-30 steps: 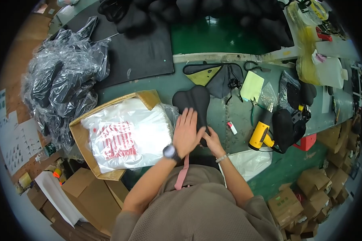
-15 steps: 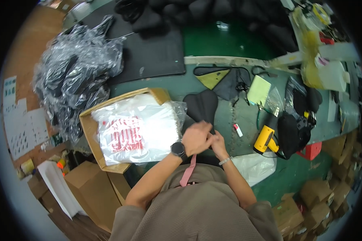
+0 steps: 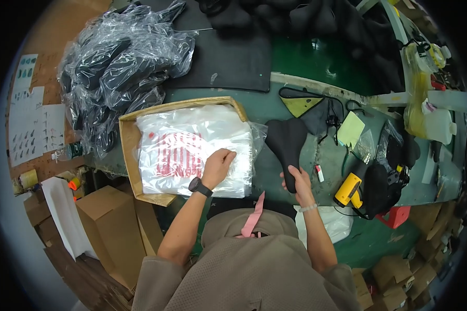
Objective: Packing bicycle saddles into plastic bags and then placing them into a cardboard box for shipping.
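Gripping the black saddle by its narrow nose over the worktop, the right hand could let the wide end tip if its fingers slacken, while the left hand, curled over the plastic bags, grasp unclear, might snag several.

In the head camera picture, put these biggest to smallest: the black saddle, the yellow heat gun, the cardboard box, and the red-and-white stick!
1. cardboard box
2. black saddle
3. yellow heat gun
4. red-and-white stick

1 yellow heat gun near 1 probable lighter.
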A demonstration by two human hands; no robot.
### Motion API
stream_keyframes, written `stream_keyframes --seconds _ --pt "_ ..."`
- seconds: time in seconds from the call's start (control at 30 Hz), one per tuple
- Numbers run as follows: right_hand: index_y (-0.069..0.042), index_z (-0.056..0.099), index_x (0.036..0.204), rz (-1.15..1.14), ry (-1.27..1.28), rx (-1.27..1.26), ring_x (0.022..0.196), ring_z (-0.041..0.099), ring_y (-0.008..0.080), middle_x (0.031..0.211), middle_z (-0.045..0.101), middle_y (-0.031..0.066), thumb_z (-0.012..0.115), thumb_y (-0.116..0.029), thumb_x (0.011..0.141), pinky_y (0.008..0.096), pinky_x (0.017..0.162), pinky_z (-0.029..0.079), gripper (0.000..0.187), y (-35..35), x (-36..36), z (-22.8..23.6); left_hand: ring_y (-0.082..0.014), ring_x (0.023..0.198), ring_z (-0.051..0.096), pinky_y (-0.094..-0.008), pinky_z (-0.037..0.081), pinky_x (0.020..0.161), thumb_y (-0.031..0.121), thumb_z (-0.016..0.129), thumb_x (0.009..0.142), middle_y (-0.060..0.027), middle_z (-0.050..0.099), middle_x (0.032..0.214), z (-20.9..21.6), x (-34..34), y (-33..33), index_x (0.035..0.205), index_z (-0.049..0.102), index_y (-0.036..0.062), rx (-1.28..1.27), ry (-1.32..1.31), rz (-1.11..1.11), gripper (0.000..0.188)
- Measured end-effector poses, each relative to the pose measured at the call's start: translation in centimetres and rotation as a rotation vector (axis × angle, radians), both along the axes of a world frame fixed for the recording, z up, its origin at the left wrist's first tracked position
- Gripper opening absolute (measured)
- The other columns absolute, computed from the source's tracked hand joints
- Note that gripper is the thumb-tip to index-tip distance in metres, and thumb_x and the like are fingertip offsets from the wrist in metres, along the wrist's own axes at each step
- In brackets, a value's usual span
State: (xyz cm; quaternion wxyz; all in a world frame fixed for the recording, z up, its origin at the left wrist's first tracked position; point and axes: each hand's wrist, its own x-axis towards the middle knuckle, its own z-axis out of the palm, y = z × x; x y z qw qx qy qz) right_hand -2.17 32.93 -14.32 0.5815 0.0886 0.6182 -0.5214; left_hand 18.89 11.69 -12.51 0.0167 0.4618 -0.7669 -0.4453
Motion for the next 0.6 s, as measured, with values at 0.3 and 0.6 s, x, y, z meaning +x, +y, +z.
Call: stream_keyframes --seconds 0.3,0.6 --pt "0.003 0.037 0.144 0.162 0.602 -0.054 0.064 0.067 0.0215 0.091 0.069 0.0159 0.07 -0.011 0.082 0.0301 0.059 0.052 0.072 1.2 5.4 8.8 -0.0112 0.072 0.057 -0.0273 0.047 0.067 0.019 0.061 0.096 -0.0061 0.068 0.081 -1.6 2.5 -0.8 0.101 0.067 -0.0049 0.325 0.138 0.111 0.025" --pt "0.007 0.023 0.147 0.895 1.061 0.033 0.074 0.066 0.0433 0.094 0.067 0.0276 0.074 -0.025 0.078 0.0496 0.064 0.053 0.092 -4.6 8.2 8.5 -0.0134 0.068 0.063 -0.0277 0.05 0.064 0.015 0.054 0.097 -0.0082 0.068 0.078 -3.0 4.1 -2.0 0.097 0.067 -0.0045 0.618 0.316 0.494 0.023"
